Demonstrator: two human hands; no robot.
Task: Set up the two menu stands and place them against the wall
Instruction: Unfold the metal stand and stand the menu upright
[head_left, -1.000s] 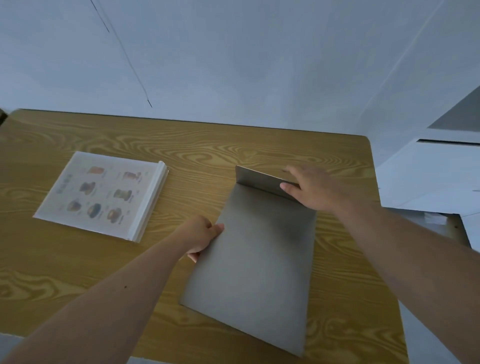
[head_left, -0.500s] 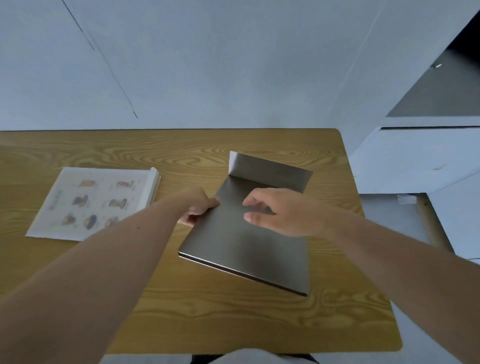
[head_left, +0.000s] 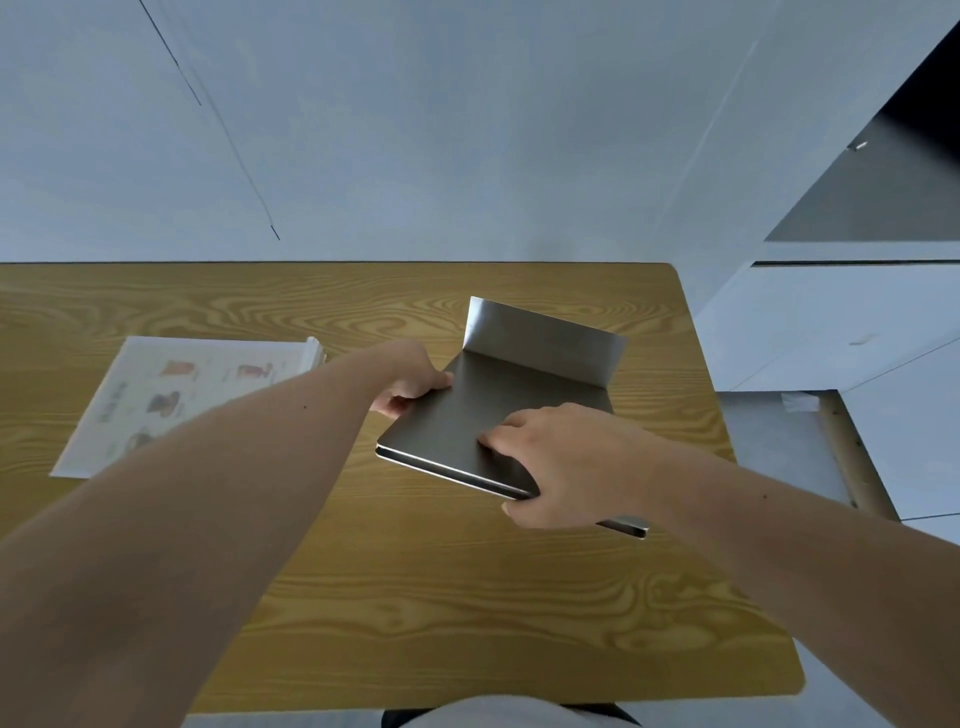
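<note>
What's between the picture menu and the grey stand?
The left hand and its forearm cross that gap in the head view, gripping the grey stand; beyond them, only bare table separates it from the menu.

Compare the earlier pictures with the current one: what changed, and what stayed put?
The metal stand was lifted off the table at its near edge. The right hand moved from the far flap to grip that edge. The left hand kept its hold; the menu stand stayed flat.

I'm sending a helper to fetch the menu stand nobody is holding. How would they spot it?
Start at the wooden table against the pale wall. On its left part, the clear menu stand lies flat, showing drink pictures. The other stand is plain grey metal, held in both hands.
</note>
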